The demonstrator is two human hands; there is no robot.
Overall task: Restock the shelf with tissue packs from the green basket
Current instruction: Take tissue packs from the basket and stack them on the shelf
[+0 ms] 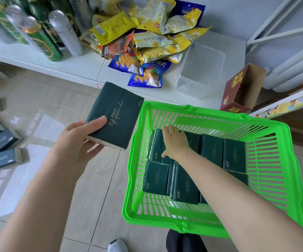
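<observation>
One dark green rectangular tissue pack (114,115) is clamped in left hand (81,137) fingers at nine o'clock of the green plastic basket (219,115); right hand (174,142) fingers hook another pack (157,149) inside, shallowly enough to slip.

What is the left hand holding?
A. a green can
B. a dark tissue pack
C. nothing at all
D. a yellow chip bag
B: the left hand grips a dark tissue pack, thumb on top, held up beside the basket.
</observation>
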